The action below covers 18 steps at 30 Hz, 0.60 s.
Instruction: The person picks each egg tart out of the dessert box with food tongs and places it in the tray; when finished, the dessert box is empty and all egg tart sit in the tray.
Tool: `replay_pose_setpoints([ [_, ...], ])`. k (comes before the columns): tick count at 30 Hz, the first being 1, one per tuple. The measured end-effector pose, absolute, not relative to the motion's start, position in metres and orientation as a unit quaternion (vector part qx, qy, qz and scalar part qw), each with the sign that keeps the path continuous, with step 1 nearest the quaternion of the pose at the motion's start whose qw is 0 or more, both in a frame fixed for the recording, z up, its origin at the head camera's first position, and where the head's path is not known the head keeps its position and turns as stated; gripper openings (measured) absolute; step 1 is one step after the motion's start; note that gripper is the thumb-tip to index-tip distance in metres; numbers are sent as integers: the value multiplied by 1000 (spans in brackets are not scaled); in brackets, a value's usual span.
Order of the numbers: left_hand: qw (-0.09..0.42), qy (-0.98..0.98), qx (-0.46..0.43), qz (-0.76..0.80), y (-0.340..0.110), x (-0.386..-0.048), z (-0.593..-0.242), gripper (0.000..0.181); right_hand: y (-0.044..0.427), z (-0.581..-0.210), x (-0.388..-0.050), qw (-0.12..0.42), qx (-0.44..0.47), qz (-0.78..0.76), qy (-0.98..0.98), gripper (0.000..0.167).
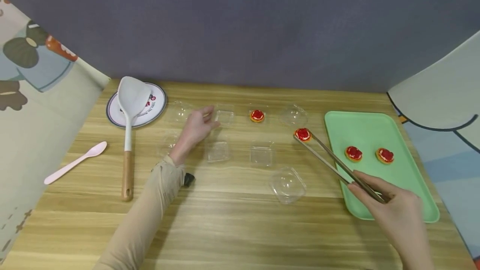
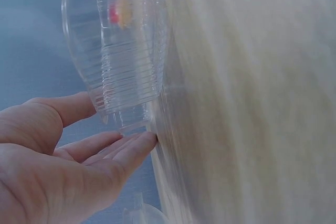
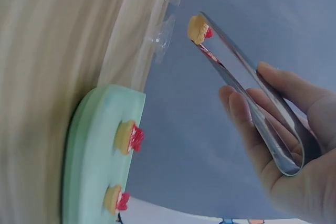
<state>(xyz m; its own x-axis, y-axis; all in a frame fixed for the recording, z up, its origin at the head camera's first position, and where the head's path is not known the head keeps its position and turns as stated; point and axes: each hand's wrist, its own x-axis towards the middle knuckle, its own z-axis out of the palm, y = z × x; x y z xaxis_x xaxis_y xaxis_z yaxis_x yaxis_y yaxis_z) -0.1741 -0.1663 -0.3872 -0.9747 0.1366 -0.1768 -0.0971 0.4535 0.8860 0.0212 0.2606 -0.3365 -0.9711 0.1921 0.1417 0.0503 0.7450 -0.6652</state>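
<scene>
My right hand (image 1: 397,207) grips metal tongs (image 3: 244,85) over the green tray. Between the tong tips is a small tart (image 1: 303,134) with a red topping, held above the table left of the tray. Two similar tarts, a left one (image 1: 353,153) and a right one (image 1: 384,156), sit on the green tray (image 1: 378,124). My left hand (image 1: 196,128) reaches to the back row, its fingers fairly straight. Thumb and fingertips lie at the near corner of a clear plastic box (image 2: 123,72), the thumb touching its edge. Another tart (image 1: 257,116) sits in the box to its right.
Several more clear boxes stand in two rows, including one at the front right (image 1: 288,184) with its lid raised. On the left lie a white spatula (image 1: 128,136) across a plate (image 1: 159,103), and a pink spoon (image 1: 76,162). A grey panel (image 1: 240,28) stands behind the table.
</scene>
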Motion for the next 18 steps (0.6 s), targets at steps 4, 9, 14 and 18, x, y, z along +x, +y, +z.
replay_pose_setpoints([
  [4,110,847,12,520,-166,-174,-387,68,266,-342,31,78,-95,371,-920,35],
  [9,111,847,11,520,-165,-174,-388,69,275,-346,44,51,-159,362,-917,42],
  [14,111,848,10,519,-165,-174,-388,69,284,-353,57,50,-208,334,-918,43],
  [18,112,848,7,518,-165,-174,-388,69,291,-358,65,49,-263,314,-911,47],
])
